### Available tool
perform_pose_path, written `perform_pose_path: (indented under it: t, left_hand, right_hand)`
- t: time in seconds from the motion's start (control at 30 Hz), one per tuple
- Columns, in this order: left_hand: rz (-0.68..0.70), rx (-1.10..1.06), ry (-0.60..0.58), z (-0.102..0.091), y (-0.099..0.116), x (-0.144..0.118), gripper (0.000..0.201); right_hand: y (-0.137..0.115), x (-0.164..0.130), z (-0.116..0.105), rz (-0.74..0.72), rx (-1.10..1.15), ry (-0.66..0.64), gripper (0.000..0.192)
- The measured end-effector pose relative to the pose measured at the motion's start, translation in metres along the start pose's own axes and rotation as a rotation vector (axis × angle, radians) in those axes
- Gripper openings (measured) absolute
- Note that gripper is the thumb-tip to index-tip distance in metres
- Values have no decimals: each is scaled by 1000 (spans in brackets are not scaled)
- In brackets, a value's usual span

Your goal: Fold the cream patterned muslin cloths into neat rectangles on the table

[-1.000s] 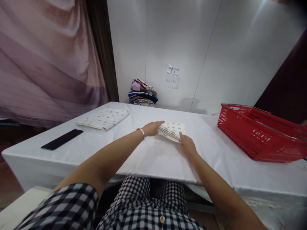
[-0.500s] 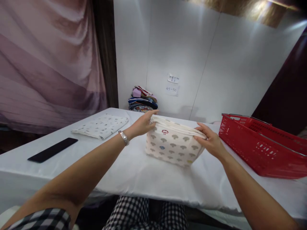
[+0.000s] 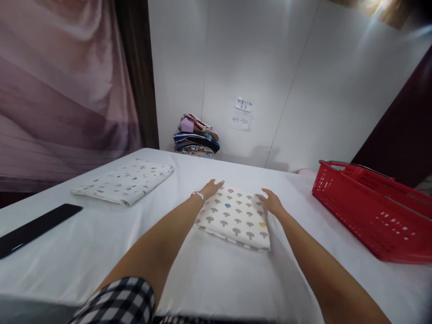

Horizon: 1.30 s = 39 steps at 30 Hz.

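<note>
On the white table (image 3: pixel 101 252), far left, a black phone (image 3: pixel 32 229) is lying near the edge, and beyond it a folded spotted cloth (image 3: pixel 124 182) is resting flat. At the middle, the left hand (image 3: pixel 211 189) is lying open, fingers stretched, against the far left corner of a folded mushroom-print cloth (image 3: pixel 234 220); the right hand (image 3: pixel 272 202) is pressing open-palmed on its far right corner, gripping nothing. Further right, a red basket (image 3: pixel 371 211) is sitting well apart.
</note>
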State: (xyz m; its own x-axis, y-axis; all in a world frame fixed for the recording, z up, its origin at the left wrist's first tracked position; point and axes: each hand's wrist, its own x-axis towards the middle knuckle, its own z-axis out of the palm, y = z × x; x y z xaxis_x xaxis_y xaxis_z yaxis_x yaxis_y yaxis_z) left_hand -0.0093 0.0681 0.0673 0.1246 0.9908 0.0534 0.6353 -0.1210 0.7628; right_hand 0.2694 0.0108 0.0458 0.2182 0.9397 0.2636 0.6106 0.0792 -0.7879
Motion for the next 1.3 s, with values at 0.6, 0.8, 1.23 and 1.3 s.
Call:
perform_pose_path:
  t: [0.6, 0.8, 1.23, 1.3]
  left_hand:
    - [-31, 174, -36, 34, -35, 6, 51]
    - [-49, 22, -80, 18, -43, -12, 52]
    - [-64, 4, -70, 13, -43, -43, 60]
    - [-57, 20, -83, 13, -42, -44, 63]
  right_hand:
    - [19, -16, 26, -43, -204, -198, 47]
    - [42, -36, -9, 237, 52, 86, 36]
    - [33, -39, 0, 235, -153, 42, 26]
    - [36, -42, -1, 253, -139, 70, 28]
